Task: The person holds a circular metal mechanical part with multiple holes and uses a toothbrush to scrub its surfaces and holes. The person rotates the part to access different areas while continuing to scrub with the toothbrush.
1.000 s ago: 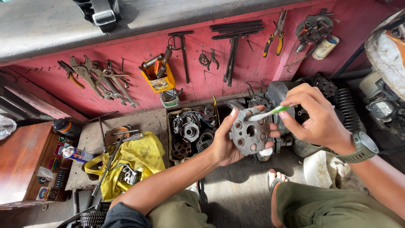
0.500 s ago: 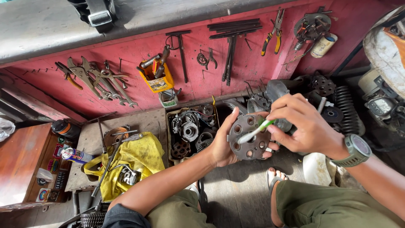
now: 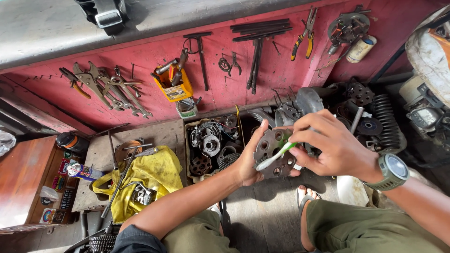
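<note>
Grey metal fills my grip: my left hand (image 3: pixel 247 161) clamps a round disc (image 3: pixel 274 152) full of holes, thumb up along its left edge and fingers wrapped behind it, so the disc faces me just above my knees. My right hand (image 3: pixel 330 147) is closed on a toothbrush (image 3: pixel 275 155) with a white and green handle; its head lies across the disc's face toward the lower left, touching the metal. The two hands sit close together, meeting at the disc.

A watch (image 3: pixel 392 169) with a green strap rides on my right wrist. Just beyond my left hand stands a box (image 3: pixel 189 152) packed with gears and engine parts. Left of that hand, well apart, a yellow cloth (image 3: pixel 154 171) lies crumpled with tools on it, and a spray can (image 3: pixel 84 172) lies just past the cloth. Beyond my right hand sits a heap of dark engine parts, among them a coil spring (image 3: pixel 388 122). Above both hands runs a red wall (image 3: pixel 140 100) hung with wrenches (image 3: pixel 108 89) and pliers (image 3: pixel 302 35). Below my right hand, my foot (image 3: pixel 307 197) rests in a sandal on the plank floor.
</note>
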